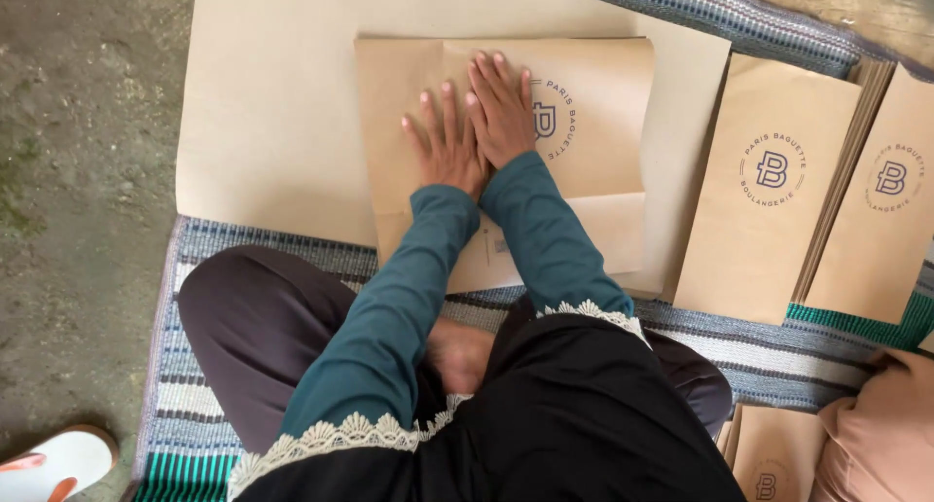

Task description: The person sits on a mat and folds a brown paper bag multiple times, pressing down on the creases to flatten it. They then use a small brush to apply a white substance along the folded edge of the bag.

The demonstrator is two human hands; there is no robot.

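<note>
Striped mat (pixel 778 361), folded paper bag (pixel 593 123) beneath left hand (pixel 446 144), right hand (pixel 502 108), grips released, flat.

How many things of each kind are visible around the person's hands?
Hands pressing flat, left hand, right hand: 2
Folded paper bag under them: 1
Large brown paper sheet: 1
Finished bag stacks: 2
Sandal: 1
Total: 7

Under your left hand (pixel 446 142) & right hand (pixel 502 113): folded bag (pixel 584 123) of matt brown kraft paper, smooth. Big sheet (pixel 272 123) beneath, same matt paper. Mat (pixel 778 351): woven striped cloth, coarse. Floor (pixel 78 171): rough concrete. Your sleeves: soft teal cloth w/ lace trim.
</note>
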